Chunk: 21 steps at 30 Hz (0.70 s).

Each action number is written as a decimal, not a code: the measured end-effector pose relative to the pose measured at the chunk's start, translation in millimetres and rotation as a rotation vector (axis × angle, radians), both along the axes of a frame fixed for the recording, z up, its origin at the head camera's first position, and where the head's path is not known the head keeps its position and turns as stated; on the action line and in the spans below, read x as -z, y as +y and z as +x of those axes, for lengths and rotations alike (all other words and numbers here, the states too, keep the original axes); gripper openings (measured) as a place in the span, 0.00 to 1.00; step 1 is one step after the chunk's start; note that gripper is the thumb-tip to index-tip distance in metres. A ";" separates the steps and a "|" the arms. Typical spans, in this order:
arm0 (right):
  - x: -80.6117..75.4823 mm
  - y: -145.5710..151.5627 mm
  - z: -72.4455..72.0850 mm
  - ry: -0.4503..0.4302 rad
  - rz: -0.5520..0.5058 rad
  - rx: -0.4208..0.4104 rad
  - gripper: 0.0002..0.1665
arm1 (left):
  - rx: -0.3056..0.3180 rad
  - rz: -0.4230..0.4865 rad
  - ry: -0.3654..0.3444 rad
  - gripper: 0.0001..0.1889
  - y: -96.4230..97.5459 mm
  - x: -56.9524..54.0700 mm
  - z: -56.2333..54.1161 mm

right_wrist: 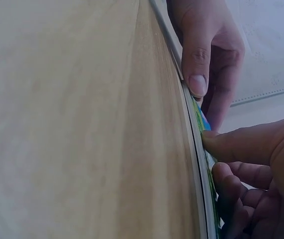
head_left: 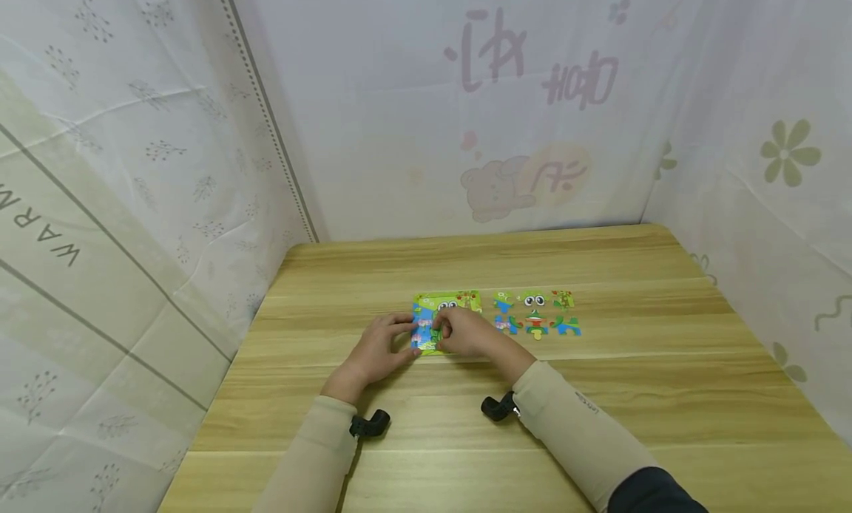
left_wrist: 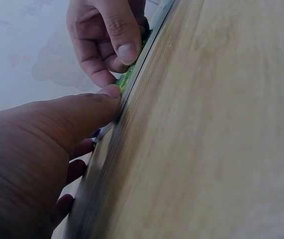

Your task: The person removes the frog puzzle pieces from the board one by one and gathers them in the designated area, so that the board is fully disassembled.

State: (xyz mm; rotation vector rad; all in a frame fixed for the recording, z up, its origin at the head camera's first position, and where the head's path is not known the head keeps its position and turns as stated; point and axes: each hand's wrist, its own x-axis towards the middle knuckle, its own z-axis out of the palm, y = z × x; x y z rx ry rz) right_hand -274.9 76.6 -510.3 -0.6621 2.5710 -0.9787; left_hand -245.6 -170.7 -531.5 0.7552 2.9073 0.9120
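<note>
A small frog puzzle board (head_left: 426, 299) with a green border lies flat on the table. My left hand (head_left: 379, 352) steadies its left side, the thumb on the near left corner and the fingers along the left edge. In the left wrist view the left thumb (left_wrist: 94, 107) lies nearly straight at the rim. My right hand (head_left: 464, 331) is over the board, its fingers curled and its thumb and index fingertip low on the picture. They pinch what looks like a puzzle piece, mostly hidden by the fingers. Several loose puzzle pieces (head_left: 535, 301) lie in two rows right of the board.
The wooden table (head_left: 426, 454) is bounded by a printed curtain at the back (head_left: 399, 128) and others at both sides. A black wrist mount (head_left: 370, 423) sits at the left sleeve, and a similar mount (head_left: 499, 407) at the right one.
</note>
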 end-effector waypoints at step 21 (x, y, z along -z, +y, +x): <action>2.6 -1.7 0.2 0.047 -0.046 0.047 0.10 | -0.008 0.003 0.001 0.29 0.9 -0.2 0.8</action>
